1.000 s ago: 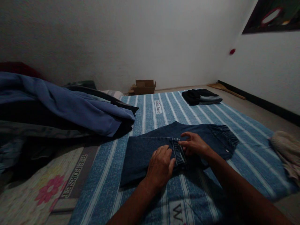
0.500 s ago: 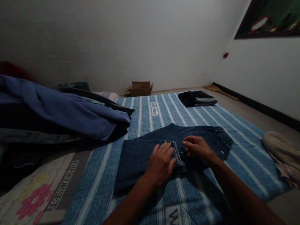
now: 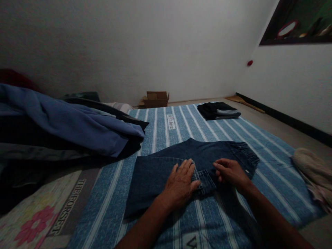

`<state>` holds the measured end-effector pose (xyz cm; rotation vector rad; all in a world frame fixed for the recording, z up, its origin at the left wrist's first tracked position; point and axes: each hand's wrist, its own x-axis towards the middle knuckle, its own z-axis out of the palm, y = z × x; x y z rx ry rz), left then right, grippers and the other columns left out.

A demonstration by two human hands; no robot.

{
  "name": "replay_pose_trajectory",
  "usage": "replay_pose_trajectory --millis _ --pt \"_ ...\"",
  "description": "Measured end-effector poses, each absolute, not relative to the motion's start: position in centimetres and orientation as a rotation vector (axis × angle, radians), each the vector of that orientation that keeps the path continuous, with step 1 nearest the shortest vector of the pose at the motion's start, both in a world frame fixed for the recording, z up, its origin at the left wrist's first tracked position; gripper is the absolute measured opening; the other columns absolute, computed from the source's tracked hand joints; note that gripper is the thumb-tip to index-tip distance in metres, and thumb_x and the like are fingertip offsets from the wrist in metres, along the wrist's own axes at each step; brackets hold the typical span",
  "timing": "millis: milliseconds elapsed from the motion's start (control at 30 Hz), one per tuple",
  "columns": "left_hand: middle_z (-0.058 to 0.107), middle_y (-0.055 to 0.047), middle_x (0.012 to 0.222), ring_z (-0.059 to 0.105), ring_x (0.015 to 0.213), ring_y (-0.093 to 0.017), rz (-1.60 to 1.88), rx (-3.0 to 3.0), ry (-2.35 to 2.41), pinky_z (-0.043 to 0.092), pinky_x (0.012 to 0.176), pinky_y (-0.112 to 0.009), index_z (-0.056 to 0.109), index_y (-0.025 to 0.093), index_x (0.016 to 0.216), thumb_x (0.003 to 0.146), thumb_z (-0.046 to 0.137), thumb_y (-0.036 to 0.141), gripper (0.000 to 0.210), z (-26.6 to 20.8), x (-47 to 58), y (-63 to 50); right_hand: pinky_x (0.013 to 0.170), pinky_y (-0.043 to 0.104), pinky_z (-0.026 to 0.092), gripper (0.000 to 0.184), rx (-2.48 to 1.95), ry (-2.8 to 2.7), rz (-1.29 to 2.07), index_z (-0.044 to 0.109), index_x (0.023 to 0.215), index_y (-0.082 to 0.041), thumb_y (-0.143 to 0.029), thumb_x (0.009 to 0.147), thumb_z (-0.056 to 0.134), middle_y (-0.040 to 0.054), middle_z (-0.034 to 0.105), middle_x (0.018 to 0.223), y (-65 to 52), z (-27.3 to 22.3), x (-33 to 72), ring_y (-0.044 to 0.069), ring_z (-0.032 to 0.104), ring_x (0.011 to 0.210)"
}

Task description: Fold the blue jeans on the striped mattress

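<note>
A pair of dark blue jeans (image 3: 155,183) lies on the bed with its legs folded over to the left. Flat on the folded leg, beside its ribbed cuff, rests my left hand (image 3: 180,181), fingers stretched out. A second cuff (image 3: 206,181) pokes out to the right from under the first. My right hand (image 3: 230,173) is just right of that cuff, over the jeans, its thumb and forefinger pinched together. Whether denim is caught in its curled fingers is hidden. The gathered elastic waistband (image 3: 249,154) lies at the far right of the jeans.
A heap of clothes with a blue-violet garment (image 3: 77,121) on top lies at left. Folded dark clothes (image 3: 220,110) sit at the far edge of the striped bedsheet (image 3: 155,131). A cardboard box (image 3: 156,99) stands by the wall; beige cloth (image 3: 308,164) lies at right.
My right hand has moved a little right, away from my left. The second cuff now sticks out further to the right. My left hand stays on the folded leg, fingers slightly more spread.
</note>
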<state>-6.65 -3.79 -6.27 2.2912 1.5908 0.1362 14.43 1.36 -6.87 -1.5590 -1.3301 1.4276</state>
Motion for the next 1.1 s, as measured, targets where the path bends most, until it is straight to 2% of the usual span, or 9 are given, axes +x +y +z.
replay_pose_trajectory --millis 233,433,633,833,967,1100 --pt "0.02 -0.007 0.155 0.014 0.142 -0.022 0.157 2.286 1.601 0.016 0.114 -0.048 0.028 0.018 0.144 0.093 0.037 0.046 0.059 -6.6 -6.7 -3.9 0.034 0.018 0.029 0.033 -1.502 -1.685 1.511 0.058 0.073 -0.015 -0.048 0.075 0.055 -0.004 0.052 0.047 1.1 -6.4 11.6 0.008 0.044 0.035" --pt "0.023 -0.009 0.154 0.017 0.142 -0.023 0.209 2.272 1.595 0.018 0.114 -0.049 0.031 0.017 0.143 0.092 0.041 0.043 0.058 -6.7 -6.6 -3.9 0.034 0.018 0.03 0.028 -1.503 -1.963 1.398 0.055 0.065 -0.017 -0.038 0.082 0.049 -0.0045 0.049 0.045 1.3 -7.0 10.0 0.008 0.044 0.035" --pt "0.027 -0.01 0.152 0.02 0.141 -0.023 0.236 2.231 1.608 0.02 0.113 -0.048 0.034 0.016 0.141 0.089 0.045 0.039 0.058 -6.1 -6.6 -3.7 0.032 0.019 0.03 0.033 -1.579 -2.013 1.383 0.054 0.062 -0.017 -0.041 0.084 0.049 -0.0024 0.05 0.043 1.8 -7.3 9.5 0.011 0.048 0.033" --pt "0.024 -0.011 0.153 0.021 0.141 -0.022 0.244 2.184 1.649 0.019 0.114 -0.047 0.026 0.013 0.144 0.086 0.047 0.035 0.066 -6.3 -6.6 -3.8 0.031 0.017 0.03 0.027 -1.636 -2.008 1.353 0.055 0.065 -0.016 -0.037 0.081 0.054 -0.0021 0.052 0.041 3.1 -7.9 8.6 0.011 0.048 0.032" --pt "0.024 -0.01 0.153 0.021 0.141 -0.021 0.27 2.196 1.647 0.019 0.114 -0.046 0.024 0.013 0.145 0.086 0.047 0.035 0.068 -6.6 -6.7 -3.7 0.031 0.018 0.032 0.026 -1.664 -1.989 1.413 0.055 0.065 -0.017 -0.037 0.081 0.055 -0.0024 0.05 0.038 4.0 -8.3 8.1 0.012 0.048 0.03" --pt "0.024 -0.011 0.153 0.02 0.141 -0.022 0.258 2.184 1.653 0.019 0.115 -0.046 0.024 0.013 0.146 0.086 0.047 0.037 0.068 -6.3 -6.7 -3.6 0.026 0.02 0.029 0.033 -1.679 -1.958 1.528 0.051 0.058 -0.018 -0.04 0.083 0.053 -0.0009 0.049 0.036 4.5 -7.9 7.7 0.014 0.046 0.027"
